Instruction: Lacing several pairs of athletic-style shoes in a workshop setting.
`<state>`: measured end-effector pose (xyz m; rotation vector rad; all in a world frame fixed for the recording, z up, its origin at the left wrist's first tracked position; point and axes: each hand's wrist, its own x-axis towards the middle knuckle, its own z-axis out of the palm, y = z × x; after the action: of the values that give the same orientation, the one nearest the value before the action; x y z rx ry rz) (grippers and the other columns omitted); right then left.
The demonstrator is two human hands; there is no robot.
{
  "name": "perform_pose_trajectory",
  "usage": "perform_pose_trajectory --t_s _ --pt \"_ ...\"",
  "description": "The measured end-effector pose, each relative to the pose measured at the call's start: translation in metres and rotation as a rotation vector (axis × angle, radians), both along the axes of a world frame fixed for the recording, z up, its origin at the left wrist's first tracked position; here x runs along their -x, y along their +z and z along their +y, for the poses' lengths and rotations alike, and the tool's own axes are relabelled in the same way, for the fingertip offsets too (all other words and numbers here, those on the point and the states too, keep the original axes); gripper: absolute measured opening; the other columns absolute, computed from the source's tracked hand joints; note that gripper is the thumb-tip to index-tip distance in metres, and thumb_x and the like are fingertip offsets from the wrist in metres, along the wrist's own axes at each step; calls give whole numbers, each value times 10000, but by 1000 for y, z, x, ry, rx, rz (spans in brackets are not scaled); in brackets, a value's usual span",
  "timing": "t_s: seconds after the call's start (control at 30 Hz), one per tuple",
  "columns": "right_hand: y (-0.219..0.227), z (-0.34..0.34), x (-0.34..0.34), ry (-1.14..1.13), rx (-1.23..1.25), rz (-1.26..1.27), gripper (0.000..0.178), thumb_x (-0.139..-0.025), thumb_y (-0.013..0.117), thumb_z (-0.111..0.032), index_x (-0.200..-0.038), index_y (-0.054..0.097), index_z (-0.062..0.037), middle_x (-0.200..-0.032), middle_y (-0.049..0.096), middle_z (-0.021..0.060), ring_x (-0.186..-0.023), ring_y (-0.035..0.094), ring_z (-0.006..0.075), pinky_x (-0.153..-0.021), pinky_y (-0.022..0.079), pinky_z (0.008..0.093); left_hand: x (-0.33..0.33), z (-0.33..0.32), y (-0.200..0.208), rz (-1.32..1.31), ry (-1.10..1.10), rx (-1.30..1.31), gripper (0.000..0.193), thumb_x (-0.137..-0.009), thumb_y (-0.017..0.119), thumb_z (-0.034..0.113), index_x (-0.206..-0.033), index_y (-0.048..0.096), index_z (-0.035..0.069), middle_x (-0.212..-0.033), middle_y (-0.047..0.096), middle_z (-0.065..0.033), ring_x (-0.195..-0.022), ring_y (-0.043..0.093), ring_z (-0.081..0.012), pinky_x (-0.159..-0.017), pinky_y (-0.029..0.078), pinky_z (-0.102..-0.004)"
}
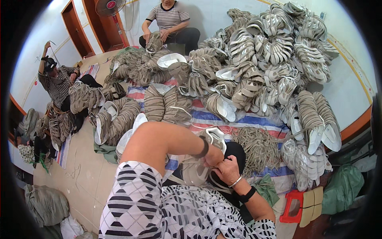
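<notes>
A beige and grey shoe upper [194, 170] with a white lining lies over my lap, in front of my knees. My left hand [215, 156] reaches across from the left, its fingers closed beside the upper's edge. Against it, my right hand [229, 170] is pinched shut, thumb and fingers close to the left fingertips. What the fingers hold between them is too small and hidden to make out. A pile of loose beige shoelaces [256, 149] lies just right of my knee.
Stacked shoe uppers [274, 44] form a high heap at the back right, and bundled pairs [165, 104] stand ahead on a striped sheet [254, 119]. One person [169, 20] sits at the back, another [59, 81] at the left. A red plastic stool [291, 206] is at my right.
</notes>
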<state>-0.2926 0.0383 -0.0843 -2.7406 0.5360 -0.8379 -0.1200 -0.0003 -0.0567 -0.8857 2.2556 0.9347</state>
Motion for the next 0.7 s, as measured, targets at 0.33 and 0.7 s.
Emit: perform_pose_trajectory --t_s 0.33,0.7 --pt "50 -3 -21 -128 -839 -410 187 -901 584 -83 -1066 604 3 -891 645 87 -794 632 176 -703 497 290 -38 67 36 1026 1169 647 182 -947 538 189 -955 570 10 -830 599 -115 -766 586 -181 -687 480 -325" --pt "5 -75 186 -482 -1568 -1263 136 -937 547 -160 -995 583 -43 -510 349 -80 -381 298 40 -360 253 213 -42 76 -13 1151 1442 541 192 -929 512 168 -1039 590 31 -848 627 -112 -744 601 -209 -693 475 -320"
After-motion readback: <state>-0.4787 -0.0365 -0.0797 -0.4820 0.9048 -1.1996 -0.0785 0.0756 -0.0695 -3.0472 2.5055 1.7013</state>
